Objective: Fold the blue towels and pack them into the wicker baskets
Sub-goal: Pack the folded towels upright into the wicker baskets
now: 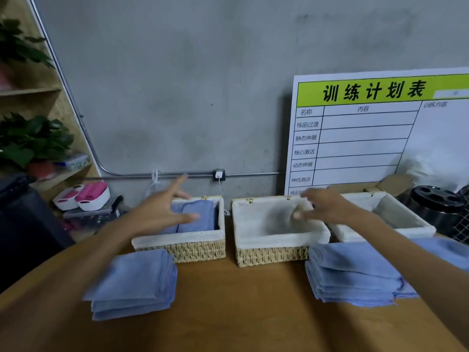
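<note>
Both hands hovered empty, fingers spread: left hand (162,212) over the packed wicker basket (182,245), right hand (327,207) over the empty middle basket (274,252); the towel stack (355,278) lay nearer, below the right hand.

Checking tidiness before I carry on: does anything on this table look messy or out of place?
Mostly tidy. The right stack of blue towels is uneven, its edges splayed and overhanging, unlike the squarer left stack. Nothing looks spilled or damaged.
</note>
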`<action>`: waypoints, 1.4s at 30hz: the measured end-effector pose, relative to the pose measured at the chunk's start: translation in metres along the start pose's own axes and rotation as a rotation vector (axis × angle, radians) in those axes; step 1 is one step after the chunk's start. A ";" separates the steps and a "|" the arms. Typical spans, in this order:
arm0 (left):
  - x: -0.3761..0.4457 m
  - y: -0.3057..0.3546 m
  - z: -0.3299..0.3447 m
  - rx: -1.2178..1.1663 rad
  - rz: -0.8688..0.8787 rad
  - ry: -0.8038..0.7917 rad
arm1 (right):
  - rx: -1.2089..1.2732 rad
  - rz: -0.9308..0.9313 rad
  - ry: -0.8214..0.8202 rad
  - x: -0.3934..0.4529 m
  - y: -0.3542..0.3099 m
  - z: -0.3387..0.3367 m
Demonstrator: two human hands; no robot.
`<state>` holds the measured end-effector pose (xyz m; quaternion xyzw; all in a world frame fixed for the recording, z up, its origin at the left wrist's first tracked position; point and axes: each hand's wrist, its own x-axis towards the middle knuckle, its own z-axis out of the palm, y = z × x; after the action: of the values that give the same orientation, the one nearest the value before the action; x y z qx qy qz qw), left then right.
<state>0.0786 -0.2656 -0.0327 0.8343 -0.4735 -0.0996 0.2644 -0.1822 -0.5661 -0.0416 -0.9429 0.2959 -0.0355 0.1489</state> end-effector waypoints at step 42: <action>-0.177 0.171 0.037 0.204 0.089 0.246 | 0.424 -0.271 0.437 -0.247 -0.033 -0.027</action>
<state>-0.1569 -0.1999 0.0129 0.8409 -0.4816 0.0634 0.2384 -0.3717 -0.4067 -0.0008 -0.8917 0.1788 -0.3173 0.2687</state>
